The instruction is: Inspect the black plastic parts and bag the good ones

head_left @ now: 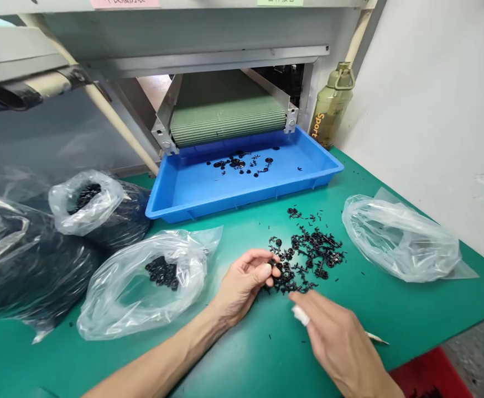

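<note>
Occlusion: black plastic part (274, 265), mostly hidden, pinched by left hand (244, 282) | right hand (337, 329): grasp indeterminable | leftmost plastic bag (26, 260): cut off | blue tray (242, 202): loose black components (236, 163)

The left hand (248, 282) and forearm (175, 354) are bare — the right hand (337, 334) wears a white wrap (300, 315) on one digit.

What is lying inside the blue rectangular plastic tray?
Small black plastic parts, some of them round, lie scattered on the floor of the blue rectangular plastic tray. The green ribbed conveyor belt overhangs its far side, so I cannot tell whether anything lies hidden there.
</note>
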### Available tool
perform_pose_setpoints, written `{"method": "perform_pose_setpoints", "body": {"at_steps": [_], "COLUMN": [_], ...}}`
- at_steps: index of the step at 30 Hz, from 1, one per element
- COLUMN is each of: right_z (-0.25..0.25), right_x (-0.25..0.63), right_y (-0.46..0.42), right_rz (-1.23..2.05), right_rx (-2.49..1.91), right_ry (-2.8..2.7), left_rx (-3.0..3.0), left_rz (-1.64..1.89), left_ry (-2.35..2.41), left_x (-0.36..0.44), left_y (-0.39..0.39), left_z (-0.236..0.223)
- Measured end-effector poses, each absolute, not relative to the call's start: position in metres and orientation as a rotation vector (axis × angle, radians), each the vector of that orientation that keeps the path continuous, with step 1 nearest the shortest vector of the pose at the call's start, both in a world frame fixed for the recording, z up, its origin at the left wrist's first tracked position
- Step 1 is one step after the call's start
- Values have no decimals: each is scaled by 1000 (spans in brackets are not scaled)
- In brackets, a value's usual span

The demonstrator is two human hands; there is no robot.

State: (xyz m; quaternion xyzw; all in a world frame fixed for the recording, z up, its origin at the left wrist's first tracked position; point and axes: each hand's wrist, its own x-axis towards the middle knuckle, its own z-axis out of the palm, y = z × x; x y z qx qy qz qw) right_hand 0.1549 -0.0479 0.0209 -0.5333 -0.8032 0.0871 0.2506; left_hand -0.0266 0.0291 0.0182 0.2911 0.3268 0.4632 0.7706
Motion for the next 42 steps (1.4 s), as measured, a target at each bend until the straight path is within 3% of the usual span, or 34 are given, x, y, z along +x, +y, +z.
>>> {"method": "perform_pose_setpoints", "body": {"at_steps": [8, 20, 42], "right_z": [7, 22, 28], "right_x": [170, 155, 153], "right_y": [-42, -67, -65], "right_rz": [36, 99, 80], "right_rx": [-1715, -1493, -1496], "right_ry": [-2093, -1973, -2144], "left_rx": [679, 945, 1132], "left_rz": [859, 845, 812], "left_ry": [708, 738, 830], "left_x": [-26, -18, -15], "left_y": [7, 1, -1], "left_z": [16, 6, 11]}}
